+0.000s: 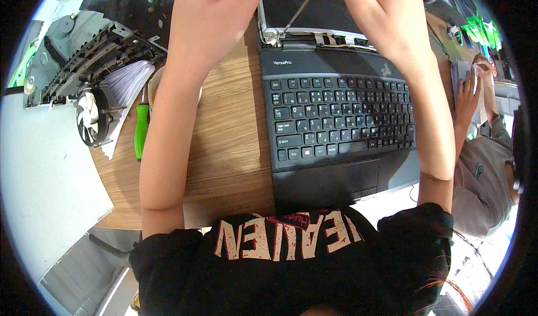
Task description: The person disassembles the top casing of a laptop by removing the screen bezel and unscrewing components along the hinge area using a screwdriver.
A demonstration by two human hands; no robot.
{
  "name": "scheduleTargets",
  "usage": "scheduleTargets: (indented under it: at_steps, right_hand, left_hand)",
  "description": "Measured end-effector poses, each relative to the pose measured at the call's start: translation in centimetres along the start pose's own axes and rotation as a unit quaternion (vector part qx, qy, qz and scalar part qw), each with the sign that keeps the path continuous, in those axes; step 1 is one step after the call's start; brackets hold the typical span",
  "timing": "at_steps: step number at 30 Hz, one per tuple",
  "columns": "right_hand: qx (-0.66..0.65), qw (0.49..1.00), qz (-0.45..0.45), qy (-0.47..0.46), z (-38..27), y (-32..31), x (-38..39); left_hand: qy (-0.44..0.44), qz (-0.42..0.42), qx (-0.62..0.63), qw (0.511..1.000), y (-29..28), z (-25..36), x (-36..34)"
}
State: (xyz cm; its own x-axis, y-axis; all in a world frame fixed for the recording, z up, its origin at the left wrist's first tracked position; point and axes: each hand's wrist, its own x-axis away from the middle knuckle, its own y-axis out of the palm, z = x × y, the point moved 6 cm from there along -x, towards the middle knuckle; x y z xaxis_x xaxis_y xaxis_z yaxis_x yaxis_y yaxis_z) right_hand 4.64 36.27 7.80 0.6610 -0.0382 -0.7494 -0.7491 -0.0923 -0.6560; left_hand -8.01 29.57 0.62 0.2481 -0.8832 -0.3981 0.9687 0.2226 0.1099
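Laptop (336,114), black, open on round wooden table (224,148), keyboard facing wearer; screen bezel partly off at hinge. Screwdriver (305,2), orange/yellow handle, tip down at left hinge (274,34). Right hand (381,13) at handle, grip cut off by frame top, can't tell if clamped. Left hand (216,13) beside hinge, fingers out of frame, can't tell. Green-handled screwdriver (141,131) left on table, nr fan (89,117) and stripped chassis (89,58). Co-worker's hand (466,94) at right.
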Motion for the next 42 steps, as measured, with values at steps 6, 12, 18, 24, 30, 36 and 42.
scheduleTargets:
  at_steps: [6,12,18,24,30,36,42]
  right_hand:
    - [-0.285,0.933,-0.084,0.201,1.0,0.9,1.2]
    - [-0.377,0.848,-0.183,0.324,0.0,0.2,0.4]
    - [-0.253,0.919,-0.147,0.265,-0.4,0.9,0.6]
    - [-0.026,0.981,-0.071,0.179,-2.1,0.6,0.6]
    - [0.049,0.984,-0.020,0.170,-3.6,-0.5,1.5]
    - [-0.028,0.930,0.021,0.366,-0.1,-6.0,6.8]
    - [-0.152,0.896,0.188,0.373,-0.4,-11.0,10.1]
  left_hand:
    - [0.019,0.002,0.012,1.000,-1.1,-0.9,0.2]
    - [0.013,0.001,0.018,1.000,-0.9,-1.0,0.0]
    - [0.007,0.031,-0.048,0.998,-1.2,-0.1,0.6]
    - [-0.004,0.046,0.004,0.999,-1.2,-1.1,0.8]
    - [-0.070,0.091,0.043,0.992,0.0,-0.8,1.5]
    - [-0.122,0.099,-0.014,0.988,-0.5,-2.2,4.0]
    - [-0.100,0.051,-0.211,0.971,-0.3,-6.3,8.5]
